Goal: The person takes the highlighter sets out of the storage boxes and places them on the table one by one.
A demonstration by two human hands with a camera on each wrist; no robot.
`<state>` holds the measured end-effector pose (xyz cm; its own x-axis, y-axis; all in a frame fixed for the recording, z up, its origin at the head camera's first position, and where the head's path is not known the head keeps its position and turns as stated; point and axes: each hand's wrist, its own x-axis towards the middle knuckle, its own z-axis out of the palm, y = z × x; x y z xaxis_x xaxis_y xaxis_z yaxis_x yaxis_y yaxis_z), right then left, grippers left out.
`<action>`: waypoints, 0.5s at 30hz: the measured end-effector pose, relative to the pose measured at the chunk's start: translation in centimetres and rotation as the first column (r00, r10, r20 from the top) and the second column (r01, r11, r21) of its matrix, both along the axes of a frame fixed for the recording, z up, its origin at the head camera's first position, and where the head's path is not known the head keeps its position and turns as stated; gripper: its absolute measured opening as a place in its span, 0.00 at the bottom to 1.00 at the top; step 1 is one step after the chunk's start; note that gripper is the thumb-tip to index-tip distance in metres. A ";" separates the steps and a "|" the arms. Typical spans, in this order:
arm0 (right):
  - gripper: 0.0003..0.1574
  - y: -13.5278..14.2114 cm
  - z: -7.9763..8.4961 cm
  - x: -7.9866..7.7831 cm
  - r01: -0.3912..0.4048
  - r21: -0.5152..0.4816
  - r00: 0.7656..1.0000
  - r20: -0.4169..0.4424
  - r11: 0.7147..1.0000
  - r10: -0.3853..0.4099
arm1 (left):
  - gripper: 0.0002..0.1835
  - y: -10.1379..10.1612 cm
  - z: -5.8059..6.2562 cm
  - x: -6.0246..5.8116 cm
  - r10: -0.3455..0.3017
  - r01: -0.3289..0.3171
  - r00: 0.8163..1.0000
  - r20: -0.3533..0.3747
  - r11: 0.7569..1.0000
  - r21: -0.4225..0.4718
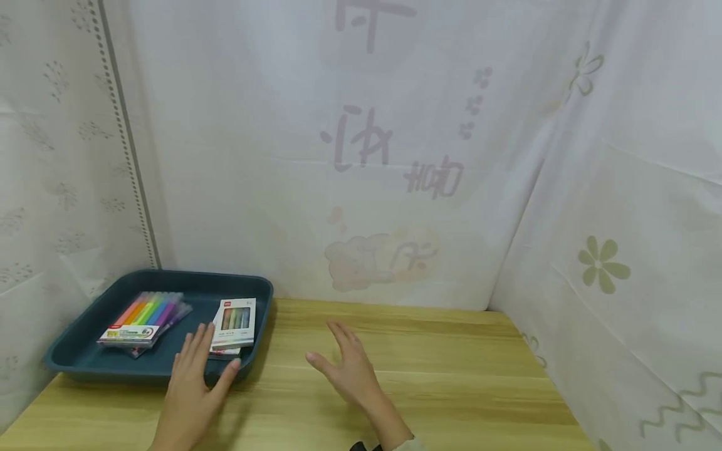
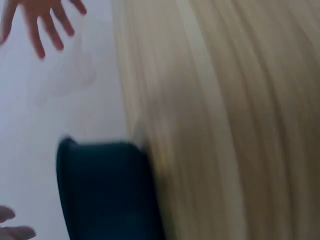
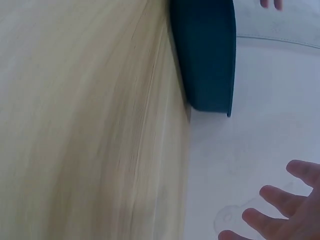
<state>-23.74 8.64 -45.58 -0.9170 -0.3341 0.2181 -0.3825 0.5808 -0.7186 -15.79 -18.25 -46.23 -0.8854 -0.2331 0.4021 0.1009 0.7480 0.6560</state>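
**Two open hands by the tray**

At the lower left of the head view a dark teal tray (image 1: 79,360) sits on the table (image 1: 451,388), pushed up against the white curtains (image 1: 395,156). It is smooth plastic, rectangular with rounded corners and a raised rim. Inside, toward its left, lies a clear pack of markers (image 1: 143,319) in orange, yellow, green, blue and purple. To the right of it lies a flat white box (image 1: 235,322) with a window showing muted-coloured pens, resting on another thin pack.

The left hand (image 1: 194,382) lies over the tray's near rim, fingers (image 1: 198,341) straight and spread, grasping nothing. Their tips reach just to the near left corner of the box; whether they touch it cannot be told. The thumb points at the tray's right corner.

Right of the tray, the right hand (image 1: 350,369) hovers over bare table, fingers released and fanned, well apart from the box. The table is pale wood-grain with long streaks. The wrist views are blurred, showing only tray edge, wood and fingertips.
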 end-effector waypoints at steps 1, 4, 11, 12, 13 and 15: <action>0.49 -0.2 0.0 0.0 -0.001 -0.018 1.000 -0.002 1.000 0.001 | 0.46 -0.5 -0.2 0.0 0.036 -0.036 0.999 -0.024 0.999 0.025; 0.49 -0.8 0.0 0.1 -0.016 -0.075 1.000 0.002 0.997 0.017 | 0.45 -2.1 -0.8 0.0 0.164 -0.156 0.984 -0.074 0.983 0.100; 0.47 -2.2 -0.4 0.6 -0.063 -0.173 0.998 0.005 0.983 0.065 | 0.46 -5.5 -1.5 0.2 0.393 -0.351 0.913 -0.110 0.893 0.281; 0.47 -2.4 -0.4 0.6 -0.068 -0.186 0.998 -0.001 0.980 0.070 | 0.46 -6.1 -1.5 0.1 0.409 -0.358 0.904 -0.124 0.884 0.301; 0.46 -2.5 -0.4 0.7 -0.071 -0.196 0.997 -0.006 0.978 0.072 | 0.46 -6.7 -1.4 0.0 0.422 -0.364 0.896 -0.136 0.876 0.318; 0.46 -2.7 -0.4 0.6 -0.068 -0.208 0.998 -0.020 0.976 0.065 | 0.46 -7.8 -1.2 -0.2 0.445 -0.377 0.884 -0.146 0.861 0.341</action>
